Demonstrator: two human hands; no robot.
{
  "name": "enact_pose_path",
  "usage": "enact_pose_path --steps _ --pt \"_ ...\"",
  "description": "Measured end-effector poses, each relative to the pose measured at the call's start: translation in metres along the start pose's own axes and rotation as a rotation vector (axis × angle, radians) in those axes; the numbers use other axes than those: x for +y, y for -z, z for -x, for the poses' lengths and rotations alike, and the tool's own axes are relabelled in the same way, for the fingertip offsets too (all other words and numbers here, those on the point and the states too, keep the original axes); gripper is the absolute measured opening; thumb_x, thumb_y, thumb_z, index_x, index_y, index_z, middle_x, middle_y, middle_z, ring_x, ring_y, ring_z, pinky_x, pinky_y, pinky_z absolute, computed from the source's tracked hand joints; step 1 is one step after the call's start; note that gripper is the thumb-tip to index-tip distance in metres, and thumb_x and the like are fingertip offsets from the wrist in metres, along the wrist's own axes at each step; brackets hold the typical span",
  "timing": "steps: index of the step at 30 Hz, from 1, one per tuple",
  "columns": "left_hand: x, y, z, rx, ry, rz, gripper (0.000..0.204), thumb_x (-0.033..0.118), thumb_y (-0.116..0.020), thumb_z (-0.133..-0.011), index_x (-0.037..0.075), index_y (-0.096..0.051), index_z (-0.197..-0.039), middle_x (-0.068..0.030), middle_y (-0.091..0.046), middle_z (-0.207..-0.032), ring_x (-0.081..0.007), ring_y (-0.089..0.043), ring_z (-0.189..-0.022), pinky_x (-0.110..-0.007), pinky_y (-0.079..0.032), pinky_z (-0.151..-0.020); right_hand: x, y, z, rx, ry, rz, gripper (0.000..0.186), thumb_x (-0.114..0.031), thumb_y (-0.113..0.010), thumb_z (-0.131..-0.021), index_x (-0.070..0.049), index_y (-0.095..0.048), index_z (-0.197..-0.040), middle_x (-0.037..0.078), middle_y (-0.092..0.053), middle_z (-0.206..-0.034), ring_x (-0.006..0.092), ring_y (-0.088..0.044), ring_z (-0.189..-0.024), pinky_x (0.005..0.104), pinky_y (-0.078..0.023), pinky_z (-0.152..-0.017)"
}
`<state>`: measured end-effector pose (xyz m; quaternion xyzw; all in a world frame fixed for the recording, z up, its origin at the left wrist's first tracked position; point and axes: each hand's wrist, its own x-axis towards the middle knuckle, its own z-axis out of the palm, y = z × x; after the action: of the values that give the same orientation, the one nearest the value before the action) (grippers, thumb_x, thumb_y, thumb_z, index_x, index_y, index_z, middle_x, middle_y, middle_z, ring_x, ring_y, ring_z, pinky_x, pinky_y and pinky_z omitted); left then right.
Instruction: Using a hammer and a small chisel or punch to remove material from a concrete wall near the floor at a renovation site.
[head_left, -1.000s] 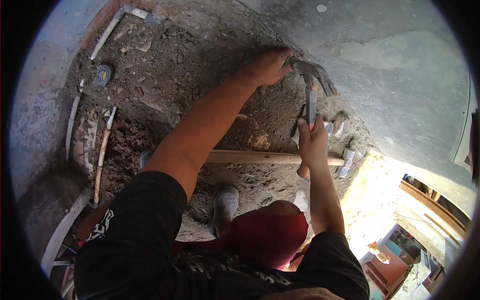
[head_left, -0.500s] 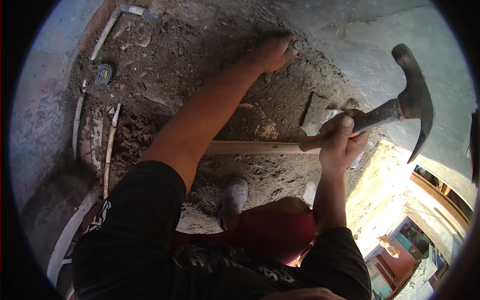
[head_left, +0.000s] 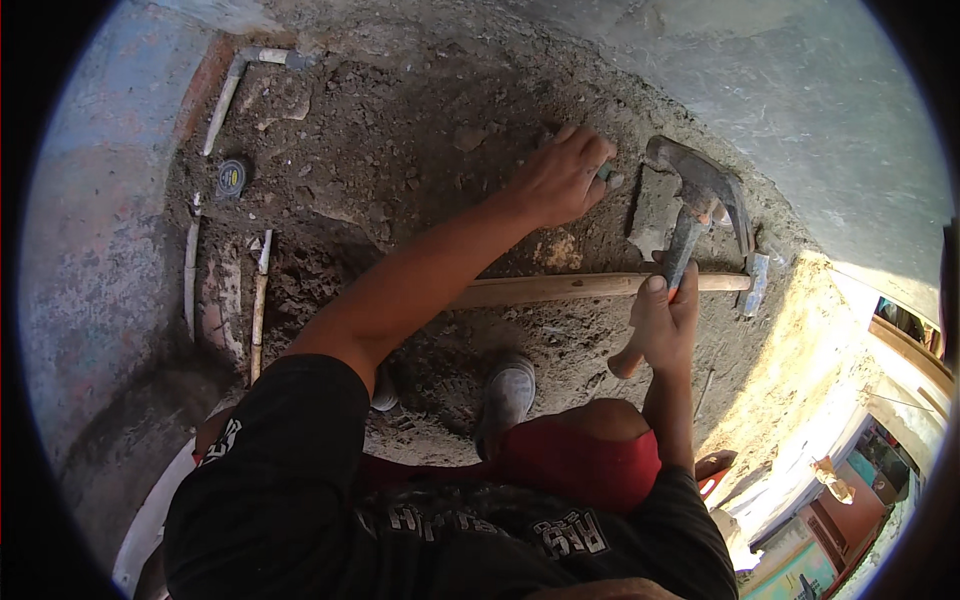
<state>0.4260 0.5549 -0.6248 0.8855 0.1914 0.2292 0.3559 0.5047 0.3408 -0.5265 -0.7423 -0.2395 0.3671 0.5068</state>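
My left hand (head_left: 562, 180) reaches out over the broken ground, fingers curled down around a small grey piece (head_left: 604, 176) that pokes out between them; whether it is a chisel head or a stone I cannot tell. My right hand (head_left: 664, 322) is clenched around the handle of a claw hammer (head_left: 700, 205), thumb up along the shaft. The hammer's dark steel head hangs just right of my left hand, above a flat grey slab of broken concrete (head_left: 655, 212) that sits tilted in the dirt between the two hands.

Below my left wrist and under my right hand, a long wooden handle (head_left: 560, 288) lies across the rubble, running left to right, with a pale metal head (head_left: 757, 282) at its right end. The ground (head_left: 400, 140) all around is loose brown earth and chunks of broken masonry.

Nearer to me, my grey shoe (head_left: 505, 396) stands in the dirt, next to my red shorts (head_left: 585, 455), and my black shirt (head_left: 300, 490) fills the lower edge.

Out to the left, a round black and yellow tape measure (head_left: 232, 177) lies in the dirt near a thin white pipe (head_left: 222, 101) with an elbow at its top. Two more pale pipe lengths (head_left: 259, 305) lie lower down along the same side. A smooth grey concrete wall (head_left: 790, 90) curves around the top right.
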Motion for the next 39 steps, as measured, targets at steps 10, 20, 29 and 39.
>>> enact_pose_path --steps 10,20,29,39 --pt "-0.032 -0.033 -0.049 -0.092 -0.216 -0.131 0.029 0.011 -0.067 -0.087 0.006 -0.053 -0.111 -0.0146 -0.058 -0.112 -0.0337 -0.056 -0.110 -0.047 -0.051 -0.088 0.003 -0.001 0.004 0.025 0.171 -0.173 0.041 -0.032 -0.057 -0.100 0.002 -0.045 -0.120 0.000 -0.048 -0.060 0.0057 -0.044 -0.045 0.0203 -0.035 -0.042" --pt "-0.029 -0.020 -0.016 -0.012 -0.003 -0.287 0.029 0.013 -0.061 -0.091 0.006 -0.053 -0.118 -0.0137 -0.055 -0.114 -0.0345 -0.055 -0.109 -0.047 -0.053 -0.087 0.004 0.016 -0.002 0.093 0.114 -0.264 0.036 -0.027 -0.056 -0.101 0.000 -0.044 -0.121 0.000 -0.049 -0.059 0.0071 -0.045 -0.043 0.0200 -0.034 -0.040" --pt "-0.017 -0.057 -0.069 -0.102 -0.011 -0.275 0.032 0.016 -0.061 -0.091 0.007 -0.051 -0.120 -0.0116 -0.056 -0.118 -0.0318 -0.055 -0.113 -0.046 -0.054 -0.088 0.027 0.010 -0.004 0.188 0.036 -0.298 0.036 -0.029 -0.055 -0.101 0.000 -0.047 -0.122 0.002 -0.053 -0.072 0.0084 -0.051 -0.052 0.0217 -0.040 -0.043" --pt "0.031 -0.073 -0.065 -0.261 -0.200 0.000 0.029 0.019 -0.063 -0.091 0.007 -0.049 -0.113 -0.0136 -0.058 -0.109 -0.0313 -0.057 -0.109 -0.043 -0.052 -0.090 0.045 0.023 0.008 0.361 0.046 -0.378 0.038 -0.028 -0.053 -0.102 0.001 -0.045 -0.124 0.003 -0.052 -0.074 0.0093 -0.051 -0.049 0.0232 -0.043 -0.042"
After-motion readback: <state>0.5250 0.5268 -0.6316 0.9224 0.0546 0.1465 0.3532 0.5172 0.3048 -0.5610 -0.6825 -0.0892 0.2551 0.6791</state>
